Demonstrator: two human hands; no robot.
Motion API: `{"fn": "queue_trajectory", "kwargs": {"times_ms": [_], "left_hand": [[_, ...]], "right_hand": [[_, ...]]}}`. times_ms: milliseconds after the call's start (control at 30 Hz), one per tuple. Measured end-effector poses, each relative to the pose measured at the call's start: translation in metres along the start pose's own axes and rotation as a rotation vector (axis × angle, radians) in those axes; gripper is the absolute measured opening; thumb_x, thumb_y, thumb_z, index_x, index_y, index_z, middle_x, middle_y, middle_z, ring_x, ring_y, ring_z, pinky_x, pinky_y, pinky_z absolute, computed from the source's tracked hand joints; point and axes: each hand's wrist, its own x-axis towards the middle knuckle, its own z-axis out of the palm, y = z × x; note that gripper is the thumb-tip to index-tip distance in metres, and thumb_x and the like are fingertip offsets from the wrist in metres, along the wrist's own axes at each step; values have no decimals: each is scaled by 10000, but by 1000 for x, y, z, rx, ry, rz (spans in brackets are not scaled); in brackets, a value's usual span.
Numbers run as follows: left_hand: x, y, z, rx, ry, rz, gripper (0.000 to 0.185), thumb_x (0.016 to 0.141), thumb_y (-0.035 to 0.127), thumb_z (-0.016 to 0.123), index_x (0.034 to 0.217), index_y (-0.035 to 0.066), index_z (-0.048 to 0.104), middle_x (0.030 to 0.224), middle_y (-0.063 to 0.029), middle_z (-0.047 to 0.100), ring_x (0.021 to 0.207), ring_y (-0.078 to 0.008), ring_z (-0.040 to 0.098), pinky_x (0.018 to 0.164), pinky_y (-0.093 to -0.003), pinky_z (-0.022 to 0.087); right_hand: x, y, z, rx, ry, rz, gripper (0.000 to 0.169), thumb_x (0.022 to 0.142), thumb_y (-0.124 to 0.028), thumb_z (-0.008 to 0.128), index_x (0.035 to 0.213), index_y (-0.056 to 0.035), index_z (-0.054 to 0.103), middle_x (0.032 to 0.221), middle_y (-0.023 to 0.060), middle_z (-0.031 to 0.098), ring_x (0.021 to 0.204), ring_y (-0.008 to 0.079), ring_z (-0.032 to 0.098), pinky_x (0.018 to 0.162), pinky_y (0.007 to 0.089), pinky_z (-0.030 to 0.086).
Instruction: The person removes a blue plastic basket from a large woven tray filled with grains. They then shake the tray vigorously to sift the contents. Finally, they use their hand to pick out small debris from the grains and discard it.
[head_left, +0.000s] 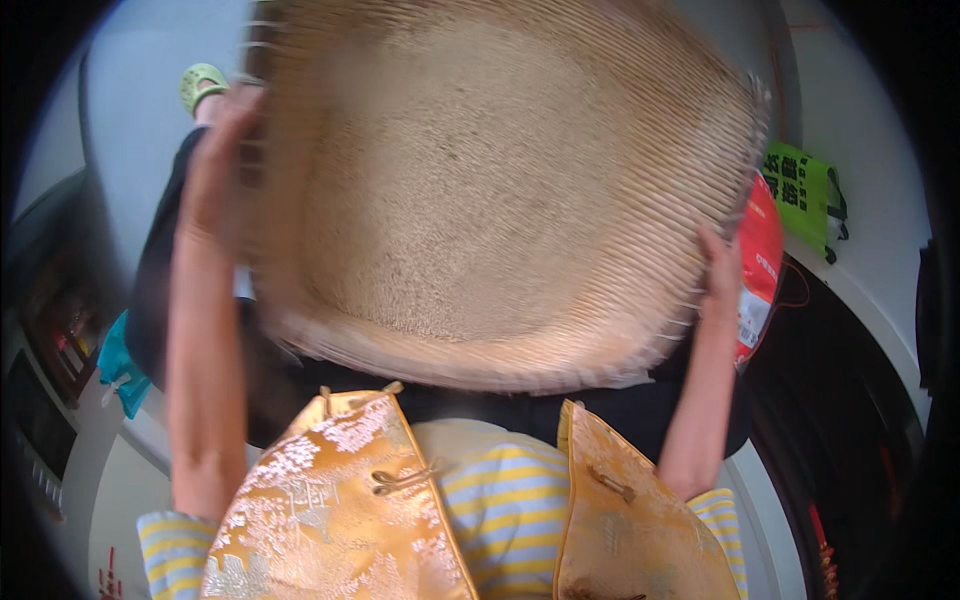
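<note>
A large woven winnowing basket (667, 187) is held over my lap, its rim bound with pale lashing. Across its bottom spreads a layer of small tan grain (465, 187), with a few darker specks. My left hand (225, 157) grips the basket's left side; motion blurs it and its fingers are partly hidden by the rim. On the right edge my right hand (716, 262) has its thumb over the inner rim, the other fingers out of sight underneath. The basket's far edge runs past the top of the picture.
A red plastic package (759, 262) lies right of the basket, close to my right hand. Beyond it a bright green bag (799, 195) bears writing. At the left sits a teal bag (124, 367). My foot in a light green clog (201, 86) rests on the pale floor.
</note>
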Motion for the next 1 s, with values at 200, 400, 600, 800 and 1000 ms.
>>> {"fn": "queue_trajectory", "kwargs": {"times_ms": [200, 400, 600, 800, 1000], "left_hand": [[-25, -21, 15, -226, -198, 190, 559, 886, 272, 506, 1359, 38, 321, 1278, -69, 438, 1180, -172, 404, 1006, -289, 285], [-3, -13, -39, -221, -154, 157, 417, 896, 232, 492, 1271, 64, 424, 1117, -56, 527, 989, -146, 519, 846, -290, 417], [-46, -22, 0, -423, -231, 181, 461, 851, 251, 562, 1251, 56, 441, 1062, 1, 533, 954, -113, 511, 826, -254, 391], [-74, -12, -24, -418, -244, 87, 352, 843, 311, 568, 1107, 79, 543, 968, -29, 582, 887, -105, 542, 754, -267, 426], [-149, -44, -6, -552, -408, 476, 708, 830, 398, 545, 1311, -28, 248, 1215, -208, 402, 1146, -299, 378, 987, -392, 293]], "right_hand": [[9, -7, -21, 72, -82, -64, 510, 794, -98, 600, 1259, -8, 410, 1150, 114, 554, 989, 203, 572, 864, 331, 456], [-21, -33, 27, 20, -52, -33, 517, 791, -100, 613, 1258, 0, 416, 1135, 98, 558, 960, 196, 562, 864, 311, 431], [-2, -27, -9, -40, -86, -205, 493, 791, -120, 613, 1239, 1, 447, 1124, 89, 562, 1006, 191, 536, 890, 312, 405], [-14, -70, -23, -499, 73, -260, 501, 766, -239, 656, 1181, -5, 500, 1035, 72, 569, 927, 165, 540, 814, 295, 434], [-61, -173, -141, -865, 275, -359, 716, 798, -388, 610, 1303, 59, 369, 1273, 207, 449, 1145, 296, 441, 980, 375, 336]]}}
